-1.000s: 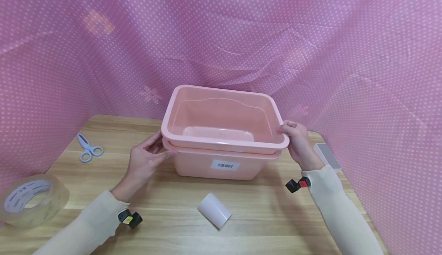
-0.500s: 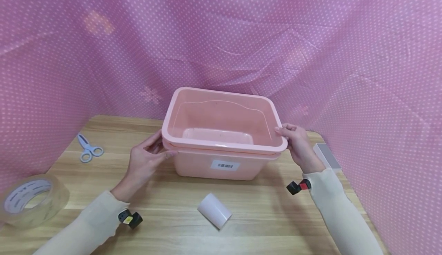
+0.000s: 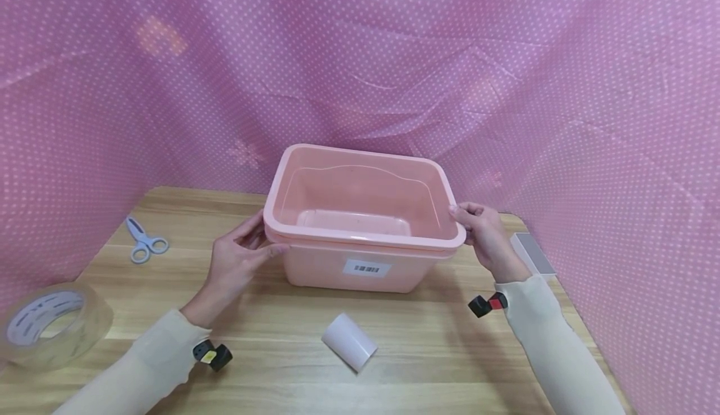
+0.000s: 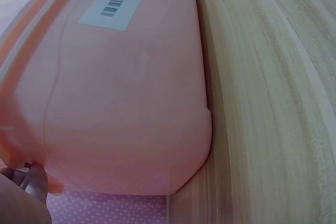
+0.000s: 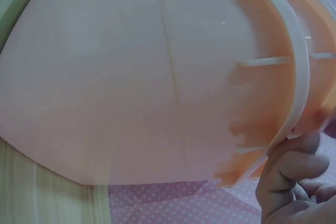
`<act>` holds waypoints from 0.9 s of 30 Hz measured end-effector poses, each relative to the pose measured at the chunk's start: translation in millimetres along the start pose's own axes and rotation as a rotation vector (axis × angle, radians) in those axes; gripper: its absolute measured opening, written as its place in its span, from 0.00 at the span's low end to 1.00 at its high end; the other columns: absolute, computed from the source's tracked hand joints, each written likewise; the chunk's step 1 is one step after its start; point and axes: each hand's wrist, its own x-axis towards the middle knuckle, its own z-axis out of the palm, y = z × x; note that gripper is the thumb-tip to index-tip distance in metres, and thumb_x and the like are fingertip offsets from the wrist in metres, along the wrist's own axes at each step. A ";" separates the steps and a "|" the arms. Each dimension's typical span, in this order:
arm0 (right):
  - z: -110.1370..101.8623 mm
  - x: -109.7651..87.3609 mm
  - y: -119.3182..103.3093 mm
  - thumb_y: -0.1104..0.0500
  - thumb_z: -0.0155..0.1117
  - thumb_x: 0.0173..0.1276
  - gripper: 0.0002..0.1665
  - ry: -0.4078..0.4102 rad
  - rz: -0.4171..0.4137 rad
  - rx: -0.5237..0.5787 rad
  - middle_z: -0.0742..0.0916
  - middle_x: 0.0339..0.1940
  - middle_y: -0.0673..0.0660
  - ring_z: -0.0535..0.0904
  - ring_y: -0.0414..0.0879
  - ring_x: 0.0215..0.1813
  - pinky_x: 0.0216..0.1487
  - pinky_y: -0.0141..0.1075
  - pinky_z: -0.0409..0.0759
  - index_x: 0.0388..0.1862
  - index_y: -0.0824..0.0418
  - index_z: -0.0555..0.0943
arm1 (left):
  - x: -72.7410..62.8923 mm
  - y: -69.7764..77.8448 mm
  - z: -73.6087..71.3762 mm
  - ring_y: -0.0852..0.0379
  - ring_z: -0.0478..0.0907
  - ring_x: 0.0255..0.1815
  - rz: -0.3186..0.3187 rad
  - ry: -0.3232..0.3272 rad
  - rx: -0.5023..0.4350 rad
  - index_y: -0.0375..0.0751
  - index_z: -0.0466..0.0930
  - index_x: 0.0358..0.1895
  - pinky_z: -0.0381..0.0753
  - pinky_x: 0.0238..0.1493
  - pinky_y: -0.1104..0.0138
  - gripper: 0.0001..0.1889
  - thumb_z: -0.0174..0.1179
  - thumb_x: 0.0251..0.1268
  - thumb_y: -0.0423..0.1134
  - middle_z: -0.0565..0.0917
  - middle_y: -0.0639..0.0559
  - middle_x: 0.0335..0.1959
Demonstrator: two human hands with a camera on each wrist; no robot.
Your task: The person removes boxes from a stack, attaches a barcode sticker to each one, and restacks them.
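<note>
Two pink plastic storage bins are nested in the head view, the upper bin [image 3: 360,184] inside the lower bin [image 3: 315,271]. Their rims lie close together, with a thin gap between. A white barcode label [image 3: 367,269] is on the lower bin's front. My left hand [image 3: 233,265] grips the lower bin at its left front corner, thumb on the rim and fingers round the side. On the right, my right hand [image 3: 486,234] pinches the upper bin's rim, thumb over the top. The right wrist view shows its curled fingers [image 5: 299,163] under the rims.
A white cylinder [image 3: 350,343] lies on the wooden table [image 3: 427,365] in front of the bins. Light blue scissors [image 3: 146,243] and a roll of clear tape [image 3: 84,334] are at left. A white and grey box [image 3: 531,252] stands behind my right forearm. Pink dotted cloth [image 3: 360,59] hangs around.
The upper bin has sunk a little deeper into the lower bin, mostly on its right side. My right hand has gone down slightly with it; the left hand has stayed put.
</note>
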 end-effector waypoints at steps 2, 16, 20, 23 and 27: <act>-2.1 -1.6 -0.1 0.61 0.62 0.73 0.09 -0.012 -0.011 0.017 0.80 0.18 0.42 0.73 0.32 0.20 0.20 0.23 0.71 0.30 0.54 0.81 | -1.2 0.2 0.7 0.44 0.71 0.74 0.003 0.003 -0.001 0.30 0.64 0.74 0.76 0.62 0.78 0.42 0.75 0.55 0.32 0.69 0.35 0.74; -13.8 -9.8 5.4 0.63 0.60 0.75 0.12 -0.041 -0.044 0.134 0.89 0.25 0.47 0.86 0.37 0.27 0.32 0.29 0.88 0.30 0.56 0.84 | -8.3 3.8 2.3 0.42 0.69 0.74 -0.015 0.014 0.008 0.31 0.63 0.74 0.75 0.62 0.79 0.42 0.74 0.57 0.33 0.69 0.36 0.75; -11.7 -10.3 5.9 0.63 0.62 0.74 0.09 -0.015 -0.051 0.116 0.89 0.25 0.47 0.85 0.37 0.28 0.33 0.30 0.88 0.31 0.57 0.84 | -8.1 4.3 1.1 0.40 0.68 0.75 -0.024 0.019 -0.002 0.30 0.63 0.74 0.75 0.62 0.79 0.42 0.74 0.57 0.32 0.68 0.35 0.75; -10.2 -10.7 5.8 0.63 0.63 0.73 0.09 -0.009 -0.054 0.112 0.88 0.25 0.47 0.85 0.37 0.27 0.33 0.30 0.88 0.31 0.58 0.83 | -8.3 4.7 0.3 0.41 0.68 0.75 -0.025 0.022 -0.012 0.30 0.63 0.74 0.75 0.62 0.79 0.42 0.74 0.56 0.31 0.68 0.34 0.75; -10.3 -10.9 5.9 0.63 0.62 0.74 0.10 -0.014 -0.062 0.115 0.88 0.25 0.47 0.85 0.37 0.27 0.32 0.29 0.88 0.30 0.56 0.83 | -7.7 5.2 0.2 0.43 0.69 0.74 -0.019 0.024 -0.011 0.29 0.63 0.74 0.76 0.62 0.79 0.42 0.74 0.56 0.31 0.68 0.34 0.75</act>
